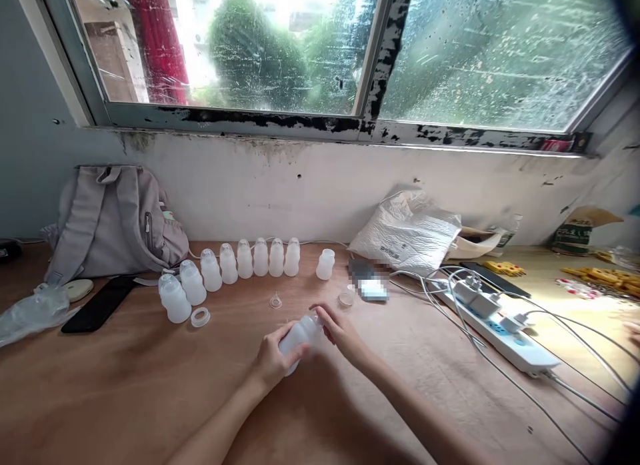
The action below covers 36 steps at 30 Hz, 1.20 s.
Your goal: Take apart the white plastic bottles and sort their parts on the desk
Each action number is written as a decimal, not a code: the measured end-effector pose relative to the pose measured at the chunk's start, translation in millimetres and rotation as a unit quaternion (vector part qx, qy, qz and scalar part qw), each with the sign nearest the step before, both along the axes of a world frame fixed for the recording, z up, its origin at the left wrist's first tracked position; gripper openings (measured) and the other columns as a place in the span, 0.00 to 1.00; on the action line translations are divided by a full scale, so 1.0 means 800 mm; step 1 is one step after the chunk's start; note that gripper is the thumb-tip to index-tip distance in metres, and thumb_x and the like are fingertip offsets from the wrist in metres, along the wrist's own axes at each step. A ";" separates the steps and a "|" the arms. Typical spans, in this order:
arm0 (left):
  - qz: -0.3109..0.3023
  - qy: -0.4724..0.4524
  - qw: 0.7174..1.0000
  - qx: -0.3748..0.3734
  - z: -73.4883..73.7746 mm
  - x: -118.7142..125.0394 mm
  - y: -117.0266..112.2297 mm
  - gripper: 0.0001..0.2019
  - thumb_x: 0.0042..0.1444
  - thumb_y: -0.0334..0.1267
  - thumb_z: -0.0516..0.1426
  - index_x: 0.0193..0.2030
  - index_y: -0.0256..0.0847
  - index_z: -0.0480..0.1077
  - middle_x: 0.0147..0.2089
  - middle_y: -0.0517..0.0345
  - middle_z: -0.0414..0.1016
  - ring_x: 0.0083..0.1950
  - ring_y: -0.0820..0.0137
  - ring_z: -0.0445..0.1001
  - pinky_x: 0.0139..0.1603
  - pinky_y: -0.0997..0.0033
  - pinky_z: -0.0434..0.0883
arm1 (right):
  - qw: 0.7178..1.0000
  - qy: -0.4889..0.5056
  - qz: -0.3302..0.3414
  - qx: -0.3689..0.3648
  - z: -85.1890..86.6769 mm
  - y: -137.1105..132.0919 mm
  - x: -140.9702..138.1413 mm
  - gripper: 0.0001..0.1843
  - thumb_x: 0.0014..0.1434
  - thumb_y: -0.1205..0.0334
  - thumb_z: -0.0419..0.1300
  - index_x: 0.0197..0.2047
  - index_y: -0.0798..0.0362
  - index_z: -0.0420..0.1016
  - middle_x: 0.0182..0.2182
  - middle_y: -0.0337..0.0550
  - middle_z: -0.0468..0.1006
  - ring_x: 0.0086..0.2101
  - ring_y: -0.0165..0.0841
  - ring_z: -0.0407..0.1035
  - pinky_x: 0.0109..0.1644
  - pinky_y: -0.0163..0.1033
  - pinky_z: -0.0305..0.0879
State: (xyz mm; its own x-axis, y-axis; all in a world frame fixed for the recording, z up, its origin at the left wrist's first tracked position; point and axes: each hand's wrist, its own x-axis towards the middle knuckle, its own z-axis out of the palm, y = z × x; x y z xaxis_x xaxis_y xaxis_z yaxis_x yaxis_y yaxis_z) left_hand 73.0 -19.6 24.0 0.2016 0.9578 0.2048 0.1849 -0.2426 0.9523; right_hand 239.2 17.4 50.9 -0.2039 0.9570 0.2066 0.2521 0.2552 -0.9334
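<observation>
In the lower middle of the frame the left hand (273,362) grips a translucent plastic bottle (300,335) firmly, while the right hand (340,328) pinches its top end.

The wooden surface (125,385) carries a backpack (115,218) far left, with a phone (97,306) and a plastic bag (30,312) beside it. A curved row of bottles (235,262) stands mid-far, with a ring (200,316) in front of it. A sack (407,232) lies far right and a power strip (500,328) right.
</observation>
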 end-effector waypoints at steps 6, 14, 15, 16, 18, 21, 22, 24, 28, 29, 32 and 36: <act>0.105 0.086 0.984 0.112 -0.018 -0.016 0.017 0.27 0.51 0.43 0.53 0.58 0.39 0.54 0.56 0.47 0.60 0.55 0.62 0.61 0.54 0.61 0.59 | 0.970 -0.192 -0.002 0.152 0.051 0.057 0.029 0.13 0.54 0.53 0.52 0.38 0.49 0.73 0.28 0.41 0.72 0.27 0.33 0.64 0.30 0.37 0.59; 0.252 0.361 0.888 0.133 -0.029 -0.050 0.033 0.23 0.51 0.37 0.51 0.55 0.37 0.57 0.56 0.44 0.59 0.56 0.58 0.57 0.54 0.54 0.55 | 0.864 -0.436 -0.148 0.204 0.087 0.160 0.012 0.13 0.57 0.60 0.49 0.43 0.49 0.70 0.40 0.47 0.73 0.43 0.41 0.61 0.43 0.46 0.52; 0.268 0.386 0.874 0.125 -0.030 -0.053 0.034 0.23 0.51 0.37 0.51 0.55 0.37 0.57 0.57 0.43 0.58 0.57 0.56 0.56 0.55 0.52 0.54 | 0.862 -0.441 -0.151 0.199 0.086 0.170 0.009 0.14 0.57 0.60 0.49 0.44 0.49 0.70 0.41 0.48 0.73 0.44 0.42 0.60 0.44 0.47 0.51; 0.282 0.408 0.861 0.118 -0.031 -0.056 0.035 0.23 0.51 0.38 0.50 0.56 0.36 0.57 0.57 0.41 0.57 0.58 0.55 0.54 0.55 0.50 0.52 | 0.861 -0.445 -0.152 0.195 0.085 0.178 0.005 0.14 0.57 0.60 0.49 0.44 0.50 0.70 0.41 0.48 0.73 0.44 0.43 0.60 0.44 0.47 0.50; 0.303 0.441 0.839 0.100 -0.033 -0.063 0.038 0.24 0.52 0.39 0.49 0.57 0.35 0.56 0.59 0.40 0.55 0.59 0.54 0.52 0.56 0.46 0.48 | 0.858 -0.456 -0.153 0.182 0.082 0.192 -0.001 0.13 0.56 0.61 0.49 0.43 0.51 0.70 0.41 0.50 0.73 0.45 0.44 0.59 0.44 0.48 0.50; 0.332 0.470 0.814 0.070 -0.034 -0.071 0.042 0.25 0.53 0.40 0.47 0.58 0.33 0.55 0.60 0.40 0.53 0.61 0.53 0.49 0.56 0.42 0.45 | 0.855 -0.471 -0.147 0.161 0.077 0.206 -0.007 0.13 0.56 0.62 0.48 0.41 0.51 0.70 0.40 0.49 0.74 0.44 0.44 0.59 0.43 0.48 0.50; 0.341 0.478 0.807 0.063 -0.034 -0.073 0.044 0.25 0.54 0.41 0.47 0.58 0.33 0.55 0.61 0.40 0.52 0.61 0.53 0.48 0.56 0.42 0.44 | 0.854 -0.474 -0.145 0.156 0.076 0.209 -0.008 0.13 0.56 0.61 0.48 0.42 0.50 0.69 0.40 0.48 0.74 0.44 0.43 0.59 0.43 0.47 0.50; 0.351 0.490 0.796 0.055 -0.035 -0.075 0.046 0.25 0.54 0.42 0.46 0.58 0.33 0.54 0.61 0.40 0.51 0.61 0.53 0.47 0.56 0.40 0.41 | 0.854 -0.477 -0.142 0.147 0.074 0.215 -0.011 0.13 0.56 0.61 0.48 0.44 0.50 0.67 0.39 0.47 0.74 0.45 0.43 0.59 0.43 0.47 0.50; 0.353 0.505 0.787 0.041 -0.034 -0.079 0.047 0.26 0.55 0.43 0.45 0.59 0.33 0.54 0.62 0.38 0.49 0.62 0.51 0.46 0.55 0.37 0.40 | 0.857 -0.476 -0.140 0.138 0.071 0.222 -0.014 0.15 0.55 0.59 0.49 0.46 0.50 0.64 0.38 0.47 0.74 0.44 0.42 0.60 0.44 0.47 0.51; 0.352 0.505 0.787 0.038 -0.033 -0.080 0.046 0.26 0.55 0.43 0.45 0.59 0.33 0.54 0.62 0.38 0.49 0.62 0.51 0.46 0.55 0.37 0.40 | 0.858 -0.475 -0.140 0.138 0.070 0.223 -0.014 0.15 0.55 0.58 0.49 0.45 0.50 0.64 0.39 0.47 0.74 0.44 0.42 0.61 0.44 0.47 0.51; 0.355 0.504 0.786 0.033 -0.032 -0.085 0.046 0.26 0.55 0.44 0.44 0.59 0.32 0.53 0.62 0.37 0.49 0.62 0.50 0.46 0.54 0.35 0.41 | 0.861 -0.465 -0.144 0.144 0.068 0.222 -0.012 0.15 0.55 0.58 0.50 0.45 0.52 0.66 0.38 0.48 0.74 0.44 0.44 0.61 0.44 0.49 0.52; 0.365 0.505 0.781 0.030 -0.032 -0.091 0.047 0.26 0.55 0.44 0.45 0.58 0.31 0.54 0.61 0.35 0.51 0.61 0.48 0.47 0.52 0.33 0.40 | 0.869 -0.433 -0.151 0.186 0.070 0.208 -0.012 0.18 0.56 0.60 0.48 0.49 0.54 0.65 0.44 0.52 0.72 0.49 0.46 0.56 0.47 0.50 0.50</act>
State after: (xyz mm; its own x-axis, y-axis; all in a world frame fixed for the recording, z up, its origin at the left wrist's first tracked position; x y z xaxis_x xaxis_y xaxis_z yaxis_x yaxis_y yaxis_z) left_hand -0.2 18.0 -1.7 -0.3065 0.8876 0.3438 0.9450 0.2404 0.2219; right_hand 229.7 184.0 107.1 -0.1888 0.8933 0.4079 0.9265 0.2997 -0.2275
